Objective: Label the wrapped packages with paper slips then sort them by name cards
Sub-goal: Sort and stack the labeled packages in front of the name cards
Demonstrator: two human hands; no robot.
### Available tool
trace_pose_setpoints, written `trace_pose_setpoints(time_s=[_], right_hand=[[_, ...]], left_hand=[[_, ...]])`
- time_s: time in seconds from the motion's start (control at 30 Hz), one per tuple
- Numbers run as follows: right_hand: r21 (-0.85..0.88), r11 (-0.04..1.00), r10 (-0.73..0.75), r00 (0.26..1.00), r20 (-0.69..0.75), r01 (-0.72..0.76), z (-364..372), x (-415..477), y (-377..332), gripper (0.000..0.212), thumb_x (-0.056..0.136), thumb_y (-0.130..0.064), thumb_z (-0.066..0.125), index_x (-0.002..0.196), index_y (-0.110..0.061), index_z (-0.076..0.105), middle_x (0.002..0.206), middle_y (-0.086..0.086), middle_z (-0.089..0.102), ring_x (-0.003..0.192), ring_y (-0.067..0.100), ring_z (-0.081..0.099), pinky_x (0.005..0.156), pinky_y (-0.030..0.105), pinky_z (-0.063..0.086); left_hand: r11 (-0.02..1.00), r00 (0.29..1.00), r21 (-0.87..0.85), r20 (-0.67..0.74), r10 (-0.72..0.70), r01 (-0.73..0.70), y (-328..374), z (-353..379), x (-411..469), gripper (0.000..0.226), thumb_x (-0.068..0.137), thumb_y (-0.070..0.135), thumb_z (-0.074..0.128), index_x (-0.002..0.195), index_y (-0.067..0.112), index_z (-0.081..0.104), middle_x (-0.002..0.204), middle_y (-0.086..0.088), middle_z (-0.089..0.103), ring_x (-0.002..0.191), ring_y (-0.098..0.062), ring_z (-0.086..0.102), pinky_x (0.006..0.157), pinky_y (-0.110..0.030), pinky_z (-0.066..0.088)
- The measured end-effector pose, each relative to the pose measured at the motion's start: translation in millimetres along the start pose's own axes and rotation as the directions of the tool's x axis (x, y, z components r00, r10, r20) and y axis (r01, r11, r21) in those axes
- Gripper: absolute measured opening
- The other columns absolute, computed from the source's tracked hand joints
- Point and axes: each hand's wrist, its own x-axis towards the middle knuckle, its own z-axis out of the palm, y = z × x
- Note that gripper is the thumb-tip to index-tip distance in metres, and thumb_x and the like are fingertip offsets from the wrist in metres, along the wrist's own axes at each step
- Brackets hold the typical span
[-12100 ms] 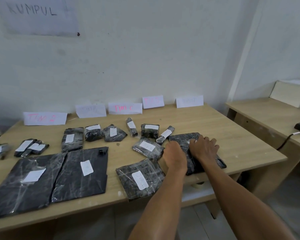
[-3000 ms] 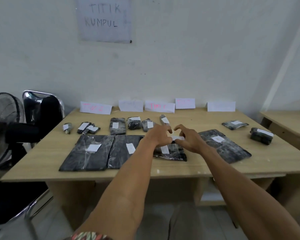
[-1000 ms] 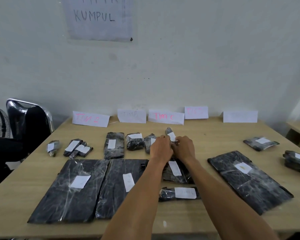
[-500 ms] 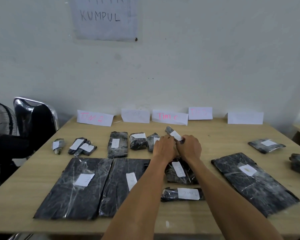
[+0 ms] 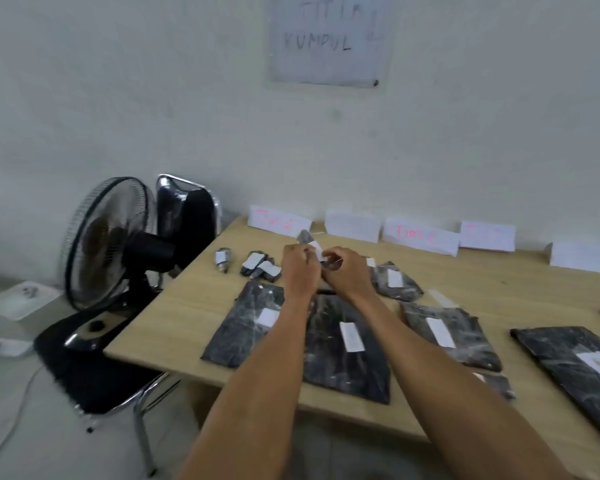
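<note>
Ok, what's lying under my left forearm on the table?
A large flat black package with a white slip. The forearm covers the slip's right edge and where this package meets the next flat package.

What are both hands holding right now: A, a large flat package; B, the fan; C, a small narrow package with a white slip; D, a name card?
C: the left hand and right hand grip a small narrow package with a white slip between them.

Dim, flat, even light; soft faint shadows; overall motion blur, lettering smeared; wide-angle bending at edges.
</note>
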Motion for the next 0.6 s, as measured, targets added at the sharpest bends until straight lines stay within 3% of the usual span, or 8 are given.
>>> trace_pose_setpoints(time_s=[0.07,0.17,0.27,0.37,0.5,0.6], right_hand=[[0.033,0.996,-0.081,0.993,0.091,0.079,41.3,-9.8,-38.0,0.021,0.08,-0.02,0.068,0.098,-0.012,0.073,0.093,0.003,0.073,0.075,0.012,0.062,0.068,0.019,0.049],[0.112,0.988,-0.124,0.975,0.187,0.104,99.6,-28.8,-86.8,0.011,0.079,-0.019,0.065,0.084,-0.011,0.07,0.084,0.007,0.072,0.073,0.02,0.063,0.068,0.031,0.05],[0.1,0.986,-0.157,0.941,0.299,0.132,143.7,-50.0,-119.7,0.02,0.079,-0.024,0.061,0.071,-0.006,0.063,0.073,0.012,0.067,0.064,0.024,0.056,0.059,0.035,0.041],[0.098,0.98,-0.2,0.887,0.415,0.175,169.7,-67.4,-142.0,0.029,0.082,-0.031,0.058,0.071,-0.005,0.063,0.07,0.012,0.065,0.063,0.026,0.059,0.058,0.043,0.047],[0.057,0.976,-0.213,0.865,0.455,0.21,181.9,-70.6,-155.7,0.023,0.086,-0.024,0.054,0.074,-0.004,0.057,0.08,0.019,0.064,0.072,0.033,0.059,0.057,0.038,0.043],[0.052,0.977,-0.205,0.857,0.472,0.205,179.1,-61.5,-153.6,0.017,0.085,-0.017,0.053,0.071,-0.008,0.053,0.081,0.023,0.063,0.072,0.034,0.057,0.06,0.033,0.035]], left_hand=[[0.992,0.985,0.014,-0.124,-0.119,0.122,-20.5,-46.9,3.1,0.024,0.095,0.02,0.049,0.11,0.009,0.064,0.118,-0.011,0.053,0.098,-0.027,0.055,0.081,-0.026,0.037],[0.951,0.94,0.101,-0.214,-0.266,0.292,-54.8,-114.5,4.3,0.028,0.088,0.024,0.056,0.112,0.011,0.061,0.116,-0.014,0.058,0.105,-0.033,0.057,0.083,-0.034,0.042],[0.896,0.913,0.205,-0.193,-0.358,0.394,-85.5,-168.8,2.1,0.025,0.085,0.02,0.057,0.106,0.011,0.068,0.111,-0.014,0.065,0.11,-0.035,0.058,0.086,-0.035,0.046],[0.844,0.889,0.281,-0.157,-0.43,0.457,-102.2,-204.6,-2.7,0.019,0.088,0.013,0.052,0.095,0.015,0.07,0.103,-0.009,0.063,0.106,-0.035,0.058,0.075,-0.03,0.041],[0.816,0.866,0.292,-0.2,-0.458,0.499,-110.8,-217.2,2.0,0.02,0.09,0.021,0.054,0.096,0.006,0.065,0.104,-0.011,0.064,0.1,-0.034,0.059,0.078,-0.034,0.049],[0.792,0.84,0.294,-0.277,-0.466,0.536,-109.4,-209.9,6.0,0.04,0.085,0.041,0.064,0.106,0.007,0.067,0.111,-0.014,0.065,0.105,-0.033,0.06,0.085,-0.038,0.051]])
